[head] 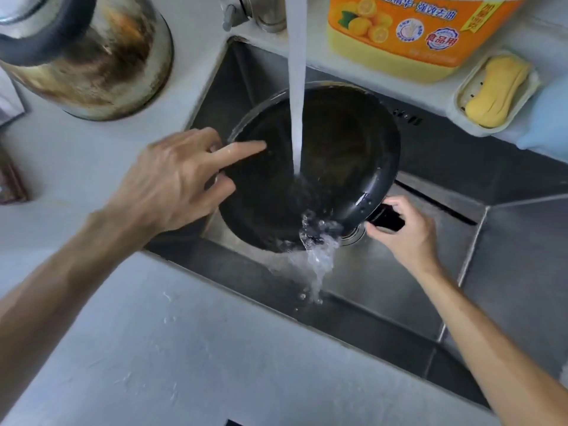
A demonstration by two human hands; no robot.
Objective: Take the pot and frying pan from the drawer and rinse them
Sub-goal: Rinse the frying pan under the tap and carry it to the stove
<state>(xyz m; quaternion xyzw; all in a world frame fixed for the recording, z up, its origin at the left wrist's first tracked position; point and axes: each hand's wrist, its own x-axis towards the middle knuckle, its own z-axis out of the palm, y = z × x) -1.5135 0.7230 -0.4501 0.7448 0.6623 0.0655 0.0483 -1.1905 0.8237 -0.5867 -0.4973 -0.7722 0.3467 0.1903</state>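
From the head camera, a black frying pan [338, 155] is held tilted inside the steel sink [399, 290], its dark inner face turned up toward the tap water [296, 87]. The stream lands near the middle of the pan, runs down the slope and pours off the low near edge in a clear splash — the coating looks glossy and wet, with beads of water along the right-hand rim. A thin metal edge shows along the upper left rim.

The right hand [405, 232] is clenched around the pan's black handle [385, 219] at the lower right. The left hand [181, 179] lies spread at the pan's left rim, fingers loose, the forefinger reaching onto the inner face — not gripping.

On the counter [184, 348] stand a scorched kettle [92, 56], an orange detergent bottle [415, 35] and a yellow soap in its dish [495, 90].
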